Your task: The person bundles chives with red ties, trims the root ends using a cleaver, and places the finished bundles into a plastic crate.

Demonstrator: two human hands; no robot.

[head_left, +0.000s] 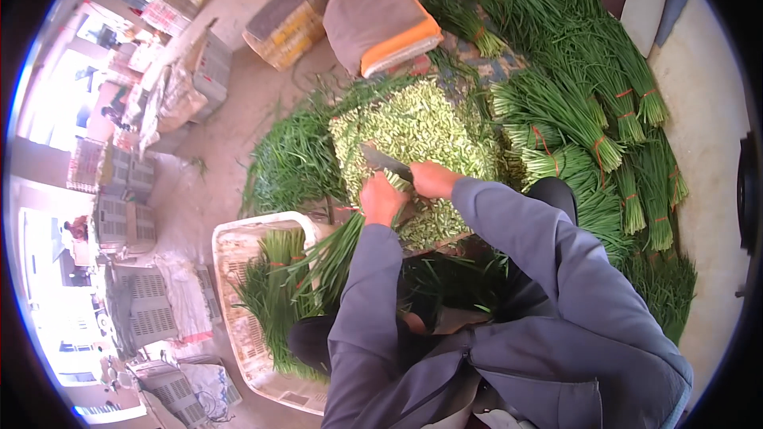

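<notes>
My left hand (383,200) grips a bundle of long green chives (334,250), its pale ends pointing up beneath a knife and the leaves trailing down-left. My right hand (433,181) holds the knife (381,159) by its handle, the blade angled across those ends, close beside my left fingers. Under both hands spreads a thick layer of chopped pale stem pieces (409,115). A heap of loose green leaves (290,159) lies left of it.
A white plastic crate (226,270) holds bundles at lower left. Banded chive bundles (604,111) are piled along the right. Behind lie folded grey-orange padding (373,16) and a worn yellow block (290,24). Grey crates (147,298) and sacks (183,294) line the left.
</notes>
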